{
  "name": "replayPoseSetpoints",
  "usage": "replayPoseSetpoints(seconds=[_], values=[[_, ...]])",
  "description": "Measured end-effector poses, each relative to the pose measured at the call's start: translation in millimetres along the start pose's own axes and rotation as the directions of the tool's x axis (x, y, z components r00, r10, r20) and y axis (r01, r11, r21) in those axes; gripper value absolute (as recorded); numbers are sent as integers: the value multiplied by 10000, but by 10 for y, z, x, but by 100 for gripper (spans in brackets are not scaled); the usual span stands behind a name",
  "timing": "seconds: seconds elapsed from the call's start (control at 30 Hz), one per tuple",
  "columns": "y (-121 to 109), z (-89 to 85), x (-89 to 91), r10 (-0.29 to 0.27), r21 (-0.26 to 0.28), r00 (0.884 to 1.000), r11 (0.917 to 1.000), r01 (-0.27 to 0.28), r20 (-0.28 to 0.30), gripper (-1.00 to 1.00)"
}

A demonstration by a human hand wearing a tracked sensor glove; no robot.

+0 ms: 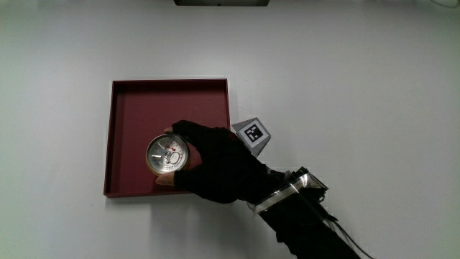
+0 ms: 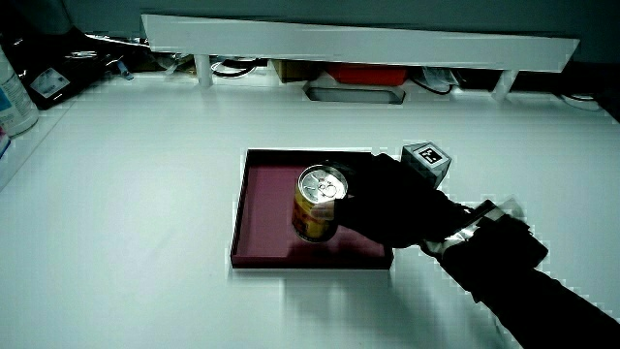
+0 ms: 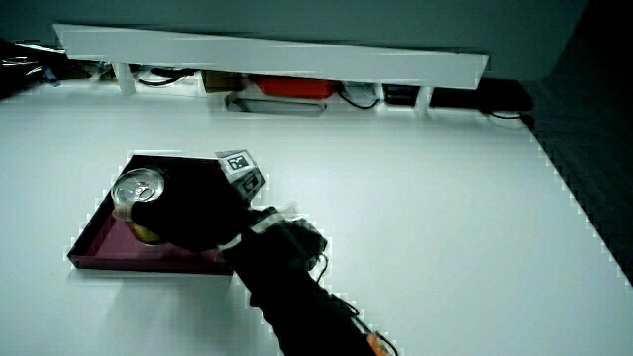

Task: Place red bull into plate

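Observation:
A dark red square plate (image 1: 129, 97) lies on the white table, also seen in both side views (image 2: 262, 208) (image 3: 99, 242). A Red Bull can (image 1: 167, 154) stands upright in the plate, in the part nearer to the person; its silver top shows in both side views (image 2: 321, 184) (image 3: 136, 186). The gloved hand (image 1: 215, 164) reaches over the plate's rim and its fingers wrap around the can's side. The patterned cube (image 1: 253, 134) sits on the back of the hand.
A low white partition (image 2: 358, 44) runs along the table's edge farthest from the person, with cables and a red box under it. A white bottle (image 2: 15, 92) stands at the table's edge in a side view.

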Motion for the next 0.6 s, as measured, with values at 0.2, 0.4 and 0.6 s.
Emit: replayPoseSetpoints(seconds=[0.2,0.4,0.6], values=[[115,-107,178,-664,-160,9976,9977,660,-217,0],[156,-158,381,-1106,-83,9937,9939,1104,-188,0],[162,-170,447,-1512,-201,9861,9885,1502,-692,0]])
